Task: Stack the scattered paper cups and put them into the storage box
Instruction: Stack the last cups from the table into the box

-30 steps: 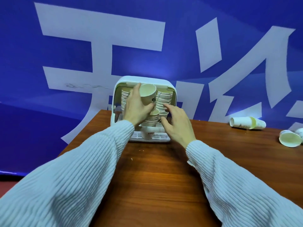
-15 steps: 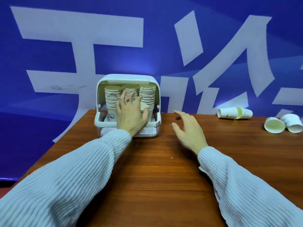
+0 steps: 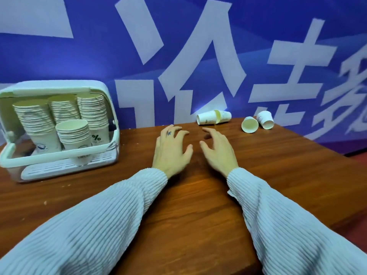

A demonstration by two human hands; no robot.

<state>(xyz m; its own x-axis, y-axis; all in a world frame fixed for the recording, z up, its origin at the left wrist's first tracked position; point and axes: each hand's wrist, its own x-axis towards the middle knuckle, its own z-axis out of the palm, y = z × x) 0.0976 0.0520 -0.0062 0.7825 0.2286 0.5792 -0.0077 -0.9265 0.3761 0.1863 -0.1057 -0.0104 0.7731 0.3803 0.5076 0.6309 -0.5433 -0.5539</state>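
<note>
Behind, a blue banner (image 3: 258,46) backs the glossy wooden table (image 3: 198,205). Left hand (image 3: 170,149) and right hand (image 3: 218,151) hover spread, empty. 4 ribbed cup stacks (image 3: 73,130) fill the white box (image 3: 59,86).

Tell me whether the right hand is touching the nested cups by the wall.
Apart. The head view shows bare table between the right hand and the nested cups lying farther back.

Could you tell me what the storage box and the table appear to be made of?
The storage box looks like smooth moulded plastic, pale and slightly glossy, with rounded edges and a slotted drain tray. The table looks like reddish-brown wood or a wood-grain laminate; streaky grain shows, with a soft sheen.
</note>
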